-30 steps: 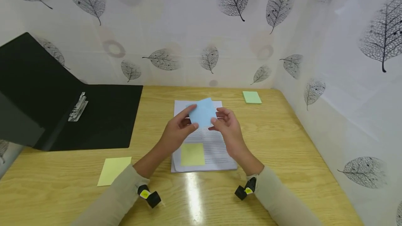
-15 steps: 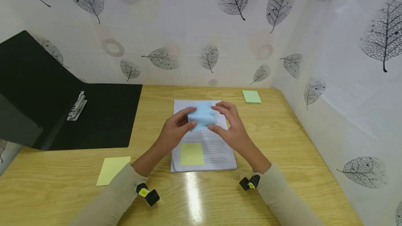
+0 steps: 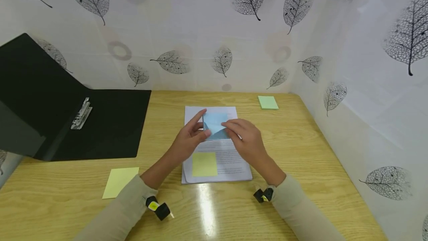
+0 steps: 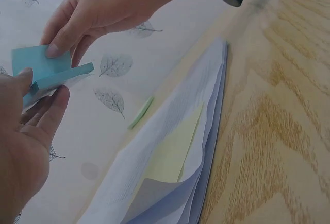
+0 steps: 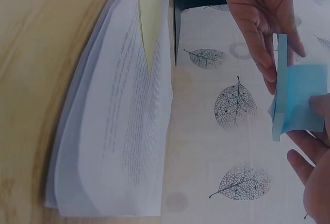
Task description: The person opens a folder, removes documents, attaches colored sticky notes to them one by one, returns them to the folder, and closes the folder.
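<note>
Fingers and thumb of the left hand [image 3: 187,140], parted, gripped the blue pad [image 3: 215,117] over the printed papers [image 3: 231,159] in the head view, the right hand [image 3: 246,138] pinching opposite, tips nearly meeting! Left wrist: that right thumb [image 4: 56,48] pressed a raised sheet [image 4: 33,59]; right wrist: the sheet stood angled off the pad's thick edge.

1. The left wrist view crops my left hand [image 4: 23,149].
2. My blue pad [image 3: 215,120] hides some of the papers [image 3: 234,176].
3. Their print [image 3: 231,161] is too small to read.
4. The black folder [image 3: 112,122] runs off the head view's left edge.
</note>
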{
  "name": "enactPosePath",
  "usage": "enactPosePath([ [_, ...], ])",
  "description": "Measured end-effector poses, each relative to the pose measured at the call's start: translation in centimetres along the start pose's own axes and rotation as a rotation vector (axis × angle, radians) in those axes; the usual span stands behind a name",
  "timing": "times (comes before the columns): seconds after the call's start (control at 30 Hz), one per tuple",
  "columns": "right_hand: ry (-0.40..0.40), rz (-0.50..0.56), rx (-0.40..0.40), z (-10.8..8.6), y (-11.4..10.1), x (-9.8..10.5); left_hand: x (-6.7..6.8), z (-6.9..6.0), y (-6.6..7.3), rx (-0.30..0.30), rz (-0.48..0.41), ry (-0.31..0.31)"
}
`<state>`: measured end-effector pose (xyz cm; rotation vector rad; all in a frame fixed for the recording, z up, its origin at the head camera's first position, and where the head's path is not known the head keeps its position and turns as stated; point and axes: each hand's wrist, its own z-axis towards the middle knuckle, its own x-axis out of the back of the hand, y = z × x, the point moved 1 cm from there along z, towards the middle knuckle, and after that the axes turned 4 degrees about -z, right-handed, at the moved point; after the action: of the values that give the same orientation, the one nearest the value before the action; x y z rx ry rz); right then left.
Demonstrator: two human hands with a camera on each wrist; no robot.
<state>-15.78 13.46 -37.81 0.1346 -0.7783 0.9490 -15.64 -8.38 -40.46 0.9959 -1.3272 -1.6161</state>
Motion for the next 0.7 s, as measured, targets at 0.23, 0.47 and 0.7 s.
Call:
enactPosePath([
  [0.23, -0.050, 0.073, -0.101, -0.2, -0.4, -0.1, -0.2, 0.2, -0.3, 0.033, -0.055, 0.030],
  [0.47, -0.141, -0.085, 0.013, -0.3, -1.2, -1.1, -0.6, 0.1, -0.8, 0.074, -0.081, 0.099],
  [0.7, -0.075, -0.153, 0.088, -0.3, -2.0, -1.5, -1.0, -0.2, -0.7, 0.107, -0.067, 0.126],
])
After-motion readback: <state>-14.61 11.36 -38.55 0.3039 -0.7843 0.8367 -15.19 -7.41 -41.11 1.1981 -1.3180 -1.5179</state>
